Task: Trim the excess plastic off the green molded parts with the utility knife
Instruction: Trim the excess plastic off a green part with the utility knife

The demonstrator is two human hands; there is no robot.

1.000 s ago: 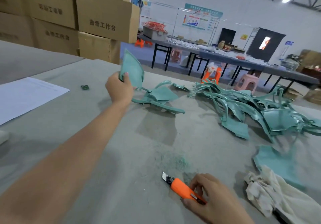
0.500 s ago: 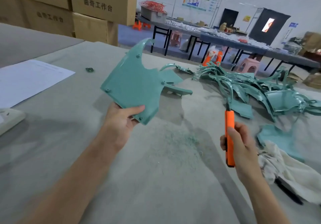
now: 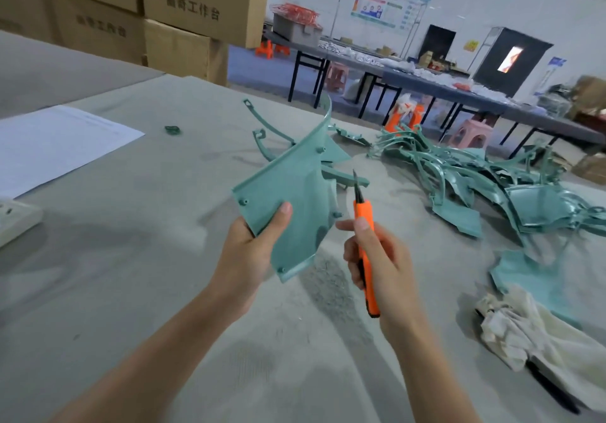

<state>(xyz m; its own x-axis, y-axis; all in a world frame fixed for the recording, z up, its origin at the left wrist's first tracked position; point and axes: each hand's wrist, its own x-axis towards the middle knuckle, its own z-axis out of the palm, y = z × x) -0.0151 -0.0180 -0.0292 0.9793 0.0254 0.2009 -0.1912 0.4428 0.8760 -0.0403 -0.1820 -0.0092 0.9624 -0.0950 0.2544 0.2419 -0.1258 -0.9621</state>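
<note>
Gripping the part [image 3: 295, 199] by its lower corner with the left hand [image 3: 249, 252], thumb flat on the near face, fingers hidden behind. Holding it tilted, raised above the bench [image 3: 131, 258], forearm reaching in from lower left. Clutching the knife [image 3: 361, 211] in the right hand [image 3: 377, 258], fingers curled round the orange handle, blade out and pointing up, just beside the part's right edge. Cannot tell whether touching. Farther right on the bench: pile [image 3: 475, 173] of green parts, rag [image 3: 524, 334] nearer.
</note>
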